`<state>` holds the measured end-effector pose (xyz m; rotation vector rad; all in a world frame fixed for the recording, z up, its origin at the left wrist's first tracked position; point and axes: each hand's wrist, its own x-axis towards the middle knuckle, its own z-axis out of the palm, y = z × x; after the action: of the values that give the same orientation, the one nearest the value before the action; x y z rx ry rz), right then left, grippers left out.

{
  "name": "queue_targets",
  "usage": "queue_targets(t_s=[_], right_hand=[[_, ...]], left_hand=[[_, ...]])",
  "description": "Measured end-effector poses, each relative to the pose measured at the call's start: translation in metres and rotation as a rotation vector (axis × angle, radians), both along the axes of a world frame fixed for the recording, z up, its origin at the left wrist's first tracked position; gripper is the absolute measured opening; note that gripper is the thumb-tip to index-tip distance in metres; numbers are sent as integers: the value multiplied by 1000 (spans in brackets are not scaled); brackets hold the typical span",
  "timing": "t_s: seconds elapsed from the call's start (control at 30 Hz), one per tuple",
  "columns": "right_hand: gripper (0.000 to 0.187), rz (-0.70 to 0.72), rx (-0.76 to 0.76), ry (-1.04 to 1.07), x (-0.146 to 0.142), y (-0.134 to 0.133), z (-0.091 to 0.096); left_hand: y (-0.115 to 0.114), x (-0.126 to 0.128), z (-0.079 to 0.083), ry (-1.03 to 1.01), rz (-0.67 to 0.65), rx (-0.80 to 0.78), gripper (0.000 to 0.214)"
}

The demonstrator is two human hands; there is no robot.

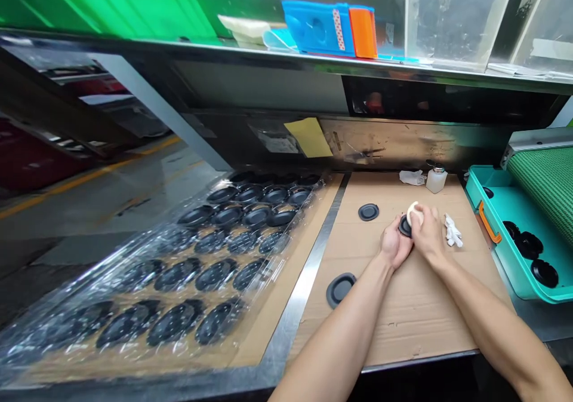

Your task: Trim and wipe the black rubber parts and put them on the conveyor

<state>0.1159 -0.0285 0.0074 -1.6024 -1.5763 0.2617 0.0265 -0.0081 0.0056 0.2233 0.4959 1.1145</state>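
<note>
My left hand [396,244] holds a small black round part [405,226], its fingers mostly hidden behind the part and my other hand. Pinched in my right hand [428,232] is a cream-coloured pad [415,210], which overlaps the black part's upper edge; contact between them cannot be made out for certain. A dark round part [368,212] lies on the cardboard left of my hands. Closer to my left forearm, a larger dark ring-shaped part [341,288] is partly covered by it. To the right of my right hand sits a crumpled white cloth or tissue [453,230].
A clear plastic tray [268,264] with rows of black round parts fills the left side. Behind my hands stands a white pump bottle [436,179] beside a crumpled white wipe [412,178]. A teal bin [514,270] holding black parts borders a green conveyor belt [546,181]. A shelf overhangs the bench.
</note>
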Motion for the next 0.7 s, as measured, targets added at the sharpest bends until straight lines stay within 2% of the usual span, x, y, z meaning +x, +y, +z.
queue_targets(t_s=[0.1,0.23,0.37,0.47,0.53,0.6,0.7], right_hand=[[32,72,2,-57,3,2,-3],[30,-56,-3,-72,32,12,1],[32,-77,1,-109,58,14,15],[37,-141,-53,-278,68,8,31],[41,-265,-135,-420,75,3,42],[41,-350,-296,-507,83,1,50],[37,-283,-564,-529,95,2,55]], left_hand=[[0,-1,-2,13,23,-9,35],[2,-5,0,6,53,-7,31],[2,-14,9,-19,71,-46,31],[0,-21,16,-109,62,-67,36],[-1,-24,19,-158,44,-76,37],[-1,-25,20,-172,37,-93,37],[0,-25,20,-157,23,-102,36]])
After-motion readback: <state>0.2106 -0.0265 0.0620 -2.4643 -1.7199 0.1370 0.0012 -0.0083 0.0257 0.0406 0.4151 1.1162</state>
